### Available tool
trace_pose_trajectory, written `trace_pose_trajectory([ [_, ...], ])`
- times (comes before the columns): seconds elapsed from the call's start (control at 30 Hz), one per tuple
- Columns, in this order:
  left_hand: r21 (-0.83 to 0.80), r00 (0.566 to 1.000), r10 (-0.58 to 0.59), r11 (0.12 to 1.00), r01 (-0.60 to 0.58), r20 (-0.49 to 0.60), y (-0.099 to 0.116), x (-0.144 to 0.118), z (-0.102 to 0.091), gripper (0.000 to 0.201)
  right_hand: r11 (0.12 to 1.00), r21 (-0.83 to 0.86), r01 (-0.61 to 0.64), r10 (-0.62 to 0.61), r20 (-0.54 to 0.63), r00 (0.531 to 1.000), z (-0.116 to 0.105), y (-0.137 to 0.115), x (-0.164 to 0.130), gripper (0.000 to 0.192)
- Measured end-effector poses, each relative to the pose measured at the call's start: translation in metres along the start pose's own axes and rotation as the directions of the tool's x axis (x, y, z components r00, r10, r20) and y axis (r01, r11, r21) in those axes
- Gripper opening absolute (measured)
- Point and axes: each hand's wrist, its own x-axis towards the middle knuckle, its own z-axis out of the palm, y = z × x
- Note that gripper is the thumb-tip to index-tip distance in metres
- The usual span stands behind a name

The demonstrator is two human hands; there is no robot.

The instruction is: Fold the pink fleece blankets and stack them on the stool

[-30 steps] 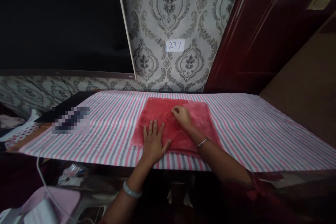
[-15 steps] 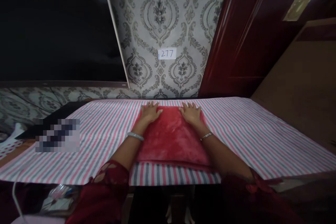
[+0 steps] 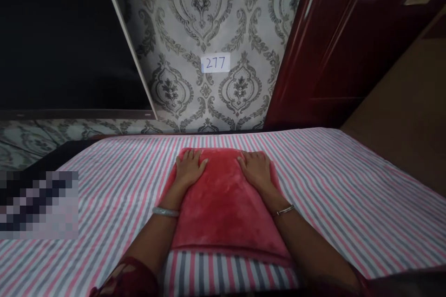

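A folded red plush blanket [image 3: 219, 199] lies flat on a striped cloth [image 3: 334, 185] that covers the table. My left hand [image 3: 190, 167] rests palm down on its far left corner, fingers stretched toward the wall. On the far right corner my right hand [image 3: 256, 167] presses flat in the same way, its thumb pointing inward. Neither hand grips anything. A bangle [image 3: 166, 212] circles my left wrist, and a thin bracelet [image 3: 285, 210] is on my right.
Behind the table rises a patterned wall with a paper label [image 3: 215, 62] reading 277. A large dark screen [image 3: 69, 46] hangs at the left. Dark red wood panelling [image 3: 324, 46] stands at the right. A blurred-out patch covers something at the left edge.
My view has come closer and lower over the table. Both hands have drawn slightly back from the blanket's far edge and stay flat on it; that edge now shows beyond the fingertips.
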Motion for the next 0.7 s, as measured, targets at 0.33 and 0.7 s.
trace_pose_trajectory([
  [0.33,-0.012,1.0,-0.007,1.0,0.007,0.002,0.001,-0.001,-0.004,0.063,0.999,0.027,-0.022,0.022,-0.014,1.0,-0.007,-0.005,-0.004,0.044],
  [0.7,0.019,0.997,-0.025,1.0,0.024,0.067,0.009,-0.005,-0.031,0.064,0.997,0.004,-0.078,0.077,0.058,0.995,-0.029,-0.019,-0.011,0.05],
])
